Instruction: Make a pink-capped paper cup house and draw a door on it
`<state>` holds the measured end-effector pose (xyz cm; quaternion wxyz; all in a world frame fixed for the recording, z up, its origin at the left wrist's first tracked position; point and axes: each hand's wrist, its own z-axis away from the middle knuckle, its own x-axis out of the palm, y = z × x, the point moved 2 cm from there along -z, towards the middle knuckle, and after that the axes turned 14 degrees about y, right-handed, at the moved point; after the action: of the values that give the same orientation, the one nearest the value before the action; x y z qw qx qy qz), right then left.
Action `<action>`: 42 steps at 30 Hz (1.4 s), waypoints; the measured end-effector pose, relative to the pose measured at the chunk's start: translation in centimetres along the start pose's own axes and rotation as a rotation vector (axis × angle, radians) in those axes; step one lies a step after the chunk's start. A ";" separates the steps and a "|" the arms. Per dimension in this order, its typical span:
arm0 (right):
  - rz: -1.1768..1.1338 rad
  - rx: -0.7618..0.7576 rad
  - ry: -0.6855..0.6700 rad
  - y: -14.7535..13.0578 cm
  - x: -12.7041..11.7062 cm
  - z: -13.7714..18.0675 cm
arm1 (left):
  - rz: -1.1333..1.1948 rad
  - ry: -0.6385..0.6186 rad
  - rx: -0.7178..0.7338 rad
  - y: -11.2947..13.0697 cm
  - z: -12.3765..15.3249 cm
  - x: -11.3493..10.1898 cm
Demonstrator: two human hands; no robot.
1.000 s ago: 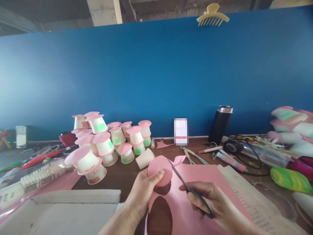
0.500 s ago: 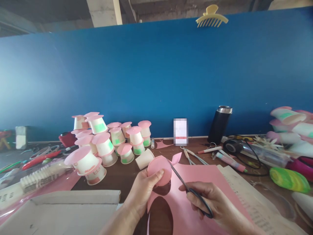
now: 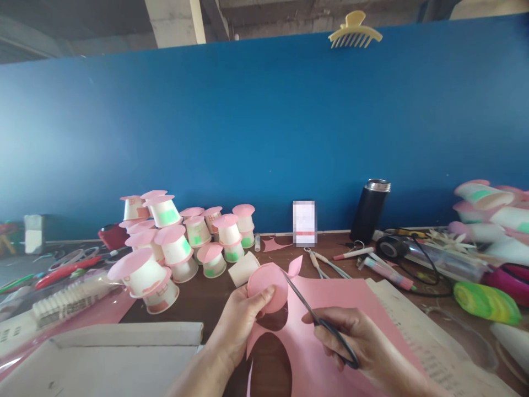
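My left hand (image 3: 243, 320) pinches a round pink paper disc (image 3: 270, 284) between thumb and fingers. In my right hand (image 3: 351, 336) are black-handled scissors (image 3: 309, 309), their blades touching the disc's upper right edge. A narrow pink offcut (image 3: 295, 266) curls up beside the blade tips. Under both hands lies a pink paper sheet (image 3: 355, 298) with rounded holes cut out of it. Just behind the disc, a plain white paper cup (image 3: 243, 269) rests on its side.
Stacked paper cups with pink brims (image 3: 173, 245) stand at the left. A white box (image 3: 124, 358) occupies the front left. Behind the sheet are pliers (image 3: 320, 262), a black flask (image 3: 371, 209) and markers (image 3: 388, 273). More decorated cups (image 3: 487, 212) are piled far right.
The pink offcut by the blades has tilted and looks narrower. The disc has shifted very slightly left; both hands keep nearly the same position.
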<state>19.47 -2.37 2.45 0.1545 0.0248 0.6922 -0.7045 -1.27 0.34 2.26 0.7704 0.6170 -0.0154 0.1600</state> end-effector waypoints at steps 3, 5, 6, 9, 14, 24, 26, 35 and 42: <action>0.012 0.015 0.011 0.0 -0.1 -0.1 | -0.020 0.022 0.020 -0.1 -0.1 -0.2; 0.010 0.033 0.017 0.0 0.0 -0.2 | -0.015 0.008 0.020 -0.1 -0.1 -0.2; 0.008 0.045 0.016 0.0 0.0 -0.2 | -0.009 -0.012 0.012 -0.1 -0.1 -0.1; -0.009 0.081 0.019 0.0 0.2 -0.3 | 0.032 -0.102 -0.031 -0.1 0.2 0.1; -0.037 0.084 0.016 0.0 0.0 -0.3 | 0.011 -0.159 -0.050 -0.1 0.6 0.3; -0.066 0.087 0.016 0.1 -0.1 -0.2 | -0.005 -0.213 -0.054 -0.1 0.8 0.2; -0.057 0.094 0.021 0.1 -0.1 -0.3 | 0.010 -0.216 -0.058 0.0 0.8 0.3; -0.008 0.022 0.004 0.1 -0.3 -0.2 | 0.012 -0.204 -0.031 -0.1 0.6 0.3; -0.003 0.044 0.014 -0.4 -0.3 -0.3 | 0.014 -0.218 -0.017 0.0 0.6 0.2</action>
<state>19.60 -2.03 2.91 0.1482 0.0321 0.6775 -0.7197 -0.97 -0.16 2.45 0.7682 0.6242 -0.1046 0.0970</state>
